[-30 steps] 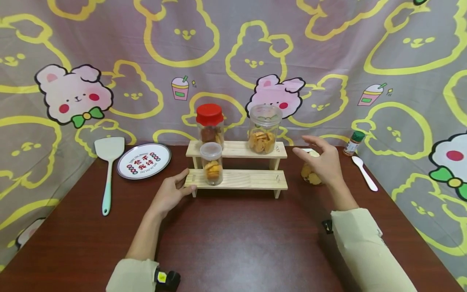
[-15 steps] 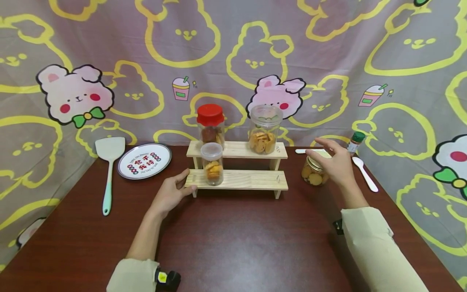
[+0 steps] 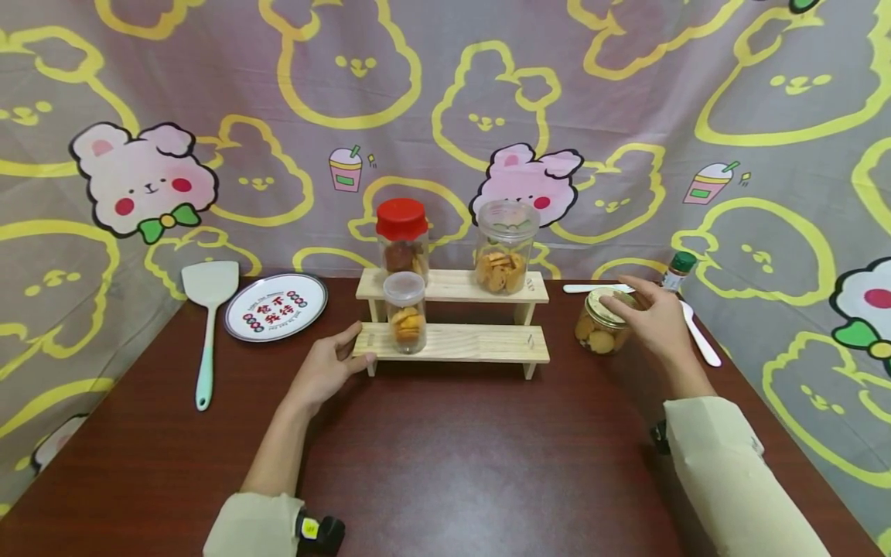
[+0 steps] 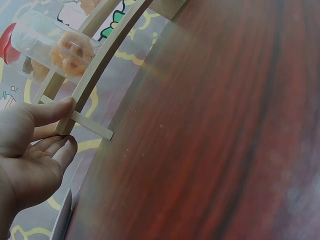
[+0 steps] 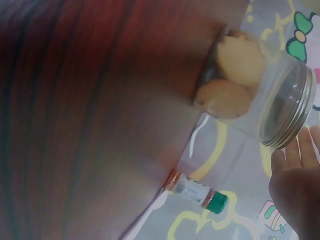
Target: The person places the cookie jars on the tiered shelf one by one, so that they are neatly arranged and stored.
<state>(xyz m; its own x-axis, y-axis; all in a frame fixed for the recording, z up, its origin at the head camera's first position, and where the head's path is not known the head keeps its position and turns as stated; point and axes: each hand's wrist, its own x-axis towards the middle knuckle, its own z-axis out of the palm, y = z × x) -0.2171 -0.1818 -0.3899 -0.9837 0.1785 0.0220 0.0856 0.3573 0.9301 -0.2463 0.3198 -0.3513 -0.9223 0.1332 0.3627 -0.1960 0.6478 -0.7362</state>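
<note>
My left hand (image 3: 322, 373) pinches the left end of the lower step of a two-tier wooden rack (image 3: 480, 346), thumb on top and fingers beneath, as the left wrist view shows. At the right, a glass jar of round cookies (image 3: 600, 339) with a gold-rimmed lid stands on the table. Beside its lid is my right hand (image 3: 657, 321), fingers spread, the thumb overlapping the lid in the head view. In the right wrist view the fingers (image 5: 306, 150) appear just beyond the lid's edge. A small clear-lidded jar (image 3: 405, 313) stands on the lower step.
A red-lidded jar (image 3: 402, 240) and a wide clear jar of snacks (image 3: 504, 251) stand on the upper step. Left lie a spatula (image 3: 207, 333) and an oval plate (image 3: 278, 308). Right are a green-capped spice bottle (image 3: 678, 271), a white spoon (image 3: 703, 340) and another white utensil (image 3: 581, 288).
My right hand has moved right, from in front of the gold-lidded jar to its right side, uncovering the jar. My left hand and the rack have stayed in place.
</note>
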